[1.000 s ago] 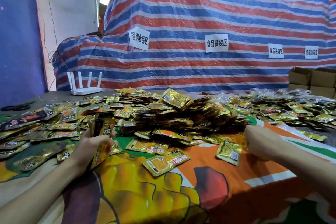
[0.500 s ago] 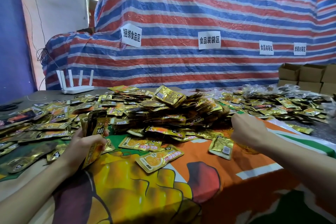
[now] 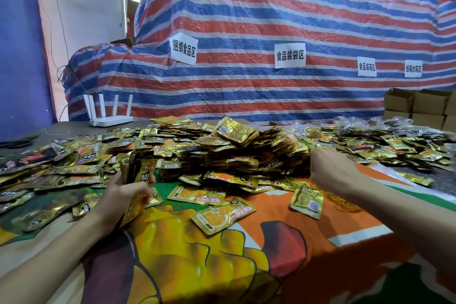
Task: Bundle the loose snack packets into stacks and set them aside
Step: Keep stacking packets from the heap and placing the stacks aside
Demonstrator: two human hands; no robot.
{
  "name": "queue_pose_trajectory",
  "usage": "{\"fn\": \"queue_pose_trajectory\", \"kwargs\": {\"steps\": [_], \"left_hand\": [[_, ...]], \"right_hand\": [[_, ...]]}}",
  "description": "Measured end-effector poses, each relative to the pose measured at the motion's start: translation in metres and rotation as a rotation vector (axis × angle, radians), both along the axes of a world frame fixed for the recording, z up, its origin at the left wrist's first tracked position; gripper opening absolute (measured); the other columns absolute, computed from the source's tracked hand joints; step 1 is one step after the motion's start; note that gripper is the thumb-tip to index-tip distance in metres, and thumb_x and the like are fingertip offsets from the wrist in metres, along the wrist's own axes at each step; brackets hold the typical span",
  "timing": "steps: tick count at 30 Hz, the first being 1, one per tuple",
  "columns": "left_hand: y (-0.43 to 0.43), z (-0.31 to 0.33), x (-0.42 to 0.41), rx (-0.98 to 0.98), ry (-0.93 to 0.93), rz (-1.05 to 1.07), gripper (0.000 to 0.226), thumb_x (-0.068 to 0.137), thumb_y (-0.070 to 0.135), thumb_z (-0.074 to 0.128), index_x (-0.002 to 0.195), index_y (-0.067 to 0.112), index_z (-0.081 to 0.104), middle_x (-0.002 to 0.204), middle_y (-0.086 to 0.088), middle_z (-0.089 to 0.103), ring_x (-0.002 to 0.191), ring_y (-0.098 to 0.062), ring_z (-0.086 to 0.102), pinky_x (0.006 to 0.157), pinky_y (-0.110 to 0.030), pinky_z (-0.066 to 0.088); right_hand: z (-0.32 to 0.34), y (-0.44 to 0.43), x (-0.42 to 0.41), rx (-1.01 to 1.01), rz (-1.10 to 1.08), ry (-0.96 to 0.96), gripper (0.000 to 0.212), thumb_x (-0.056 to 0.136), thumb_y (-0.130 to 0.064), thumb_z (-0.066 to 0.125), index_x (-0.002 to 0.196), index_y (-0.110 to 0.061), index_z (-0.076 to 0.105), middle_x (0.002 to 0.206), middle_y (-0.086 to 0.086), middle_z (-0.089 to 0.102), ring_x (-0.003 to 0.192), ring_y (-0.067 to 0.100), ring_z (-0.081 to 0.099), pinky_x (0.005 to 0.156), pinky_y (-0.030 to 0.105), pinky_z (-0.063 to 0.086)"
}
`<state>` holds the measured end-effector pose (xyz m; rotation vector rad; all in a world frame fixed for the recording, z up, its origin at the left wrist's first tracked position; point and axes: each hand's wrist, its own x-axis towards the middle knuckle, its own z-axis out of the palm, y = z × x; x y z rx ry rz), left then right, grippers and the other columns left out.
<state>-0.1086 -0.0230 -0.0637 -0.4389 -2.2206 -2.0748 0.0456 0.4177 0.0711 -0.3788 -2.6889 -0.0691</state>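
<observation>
Head view, first spotter: "Your stack of packets (image 3: 138, 180) stands on edge in your left hand (image 3: 118, 195). Fingers and thumb are curled round its lower half, at the near-left foot of the big pile (image 3: 222, 153). The top edges look uneven to me, so I'd tap the stack on the cloth (image 3: 197, 266) to square it before adding more."

Second spotter: "Your right hand (image 3: 330, 170) is at the pile's right edge, well apart from the stack. Its back faces the camera and the fingers are curled under. I cannot tell whether they pinch a packet or nothing. Whatever you pick, turn it the same way as the rest and slide it flat against the stack."

First spotter: "Two loose packets lie closer than the heap. One orange-faced packet (image 3: 222, 217) sits on the cloth between your hands, and a gold packet (image 3: 307, 201) is just beside your right hand. I'd take those first, because tugging from the bottom of the pile may start a slide."

Second spotter: "What look like yellow rubber bands (image 3: 345, 205) lie on the cloth near your right forearm. Once the stack fills your grip, loop a band round it without loosening your left hand. The router (image 3: 108, 116) and the boxes (image 3: 419, 106) at the back play no part."
</observation>
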Motion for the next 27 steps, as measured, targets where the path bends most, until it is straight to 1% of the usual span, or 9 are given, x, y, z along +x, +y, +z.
{"fn": "queue_pose_trajectory", "kwargs": {"steps": [2, 4, 8, 10, 13, 17, 19, 21, 27], "left_hand": [[0.008, 0.011, 0.019, 0.026, -0.008, 0.000, 0.043, 0.067, 0.018, 0.078, 0.107, 0.006, 0.070, 0.093, -0.018, 0.070, 0.078, -0.031, 0.065, 0.068, -0.041, 0.054], [0.018, 0.025, 0.041, 0.048, -0.012, -0.003, 0.040, 0.064, 0.016, 0.074, 0.102, 0.003, 0.071, 0.086, -0.017, 0.067, 0.071, -0.029, 0.062, 0.064, -0.037, 0.051], [0.033, 0.052, 0.080, 0.146, -0.016, -0.015, 0.031, 0.058, 0.009, 0.067, 0.088, 0.001, 0.069, 0.073, -0.019, 0.055, 0.057, -0.026, 0.051, 0.052, -0.029, 0.038], [0.037, 0.062, 0.092, 0.230, -0.077, -0.066, 0.026, 0.058, 0.005, 0.064, 0.083, 0.003, 0.070, 0.071, -0.017, 0.050, 0.056, -0.024, 0.047, 0.048, -0.026, 0.033], [0.042, 0.069, 0.098, 0.361, -0.220, -0.177, 0.037, 0.067, 0.004, 0.053, 0.096, 0.004, 0.075, 0.070, -0.010, 0.047, 0.059, -0.019, 0.044, 0.045, -0.023, 0.032], [0.041, 0.071, 0.096, 0.484, -0.328, -0.219, 0.046, 0.072, 0.004, 0.049, 0.111, 0.002, 0.074, 0.071, -0.008, 0.050, 0.059, -0.018, 0.044, 0.042, -0.021, 0.035], [0.038, 0.072, 0.095, 0.507, -0.354, -0.224, 0.036, 0.072, 0.006, 0.050, 0.094, 0.003, 0.079, 0.071, -0.009, 0.053, 0.058, -0.019, 0.044, 0.044, -0.022, 0.038], [0.036, 0.074, 0.097, 0.484, -0.381, -0.214, 0.024, 0.067, 0.009, 0.057, 0.081, 0.002, 0.075, 0.071, -0.010, 0.055, 0.056, -0.020, 0.047, 0.045, -0.022, 0.041], [0.028, 0.073, 0.091, 0.350, -0.367, -0.021, 0.014, 0.058, 0.012, 0.063, 0.069, 0.002, 0.062, 0.069, -0.016, 0.059, 0.054, -0.026, 0.053, 0.051, -0.027, 0.045]], "right_hand": [[-0.001, -0.002, -0.005, -0.103, 0.075, -0.028, 0.018, 0.082, 0.003, 0.057, 0.070, -0.010, 0.064, 0.074, 0.006, 0.061, 0.064, 0.023, 0.057, 0.052, 0.031, 0.047], [-0.001, -0.009, -0.010, -0.227, 0.169, -0.055, 0.020, 0.084, 0.001, 0.059, 0.084, -0.010, 0.077, 0.084, 0.007, 0.071, 0.073, 0.020, 0.065, 0.057, 0.027, 0.051], [-0.004, -0.042, -0.016, -0.577, 0.406, -0.008, 0.008, 0.090, -0.010, 0.071, 0.092, -0.013, 0.078, 0.087, 0.000, 0.073, 0.077, 0.009, 0.067, 0.059, 0.017, 0.048], [-0.008, -0.068, -0.020, -0.823, 0.524, 0.018, 0.004, 0.089, -0.011, 0.075, 0.093, -0.011, 0.077, 0.081, 0.001, 0.073, 0.064, 0.002, 0.065, 0.052, 0.016, 0.046], [-0.015, -0.116, -0.029, -1.037, 0.644, -0.008, 0.004, 0.088, -0.011, 0.076, 0.090, -0.014, 0.077, 0.072, -0.003, 0.072, 0.061, 0.004, 0.063, 0.051, 0.019, 0.047], [-0.025, -0.180, -0.051, -1.104, 0.778, -0.053, 0.012, 0.089, -0.011, 0.075, 0.084, -0.022, 0.077, 0.074, -0.003, 0.075, 0.059, 0.000, 0.064, 0.052, 0.017, 0.048], [-0.028, -0.205, -0.062, -1.098, 0.810, -0.028, 0.009, 0.089, -0.010, 0.075, 0.085, -0.018, 0.077, 0.076, 0.000, 0.074, 0.057, -0.002, 0.064, 0.049, 0.014, 0.046], [-0.031, -0.226, -0.071, -1.059, 0.830, 0.005, 0.004, 0.088, -0.013, 0.076, 0.087, -0.017, 0.077, 0.080, 0.000, 0.075, 0.065, 0.001, 0.068, 0.052, 0.012, 0.047], [-0.053, -0.249, -0.088, -1.023, 0.896, 0.100, 0.005, 0.088, -0.014, 0.076, 0.091, -0.015, 0.080, 0.078, -0.007, 0.076, 0.077, 0.003, 0.072, 0.063, 0.016, 0.052]]}}
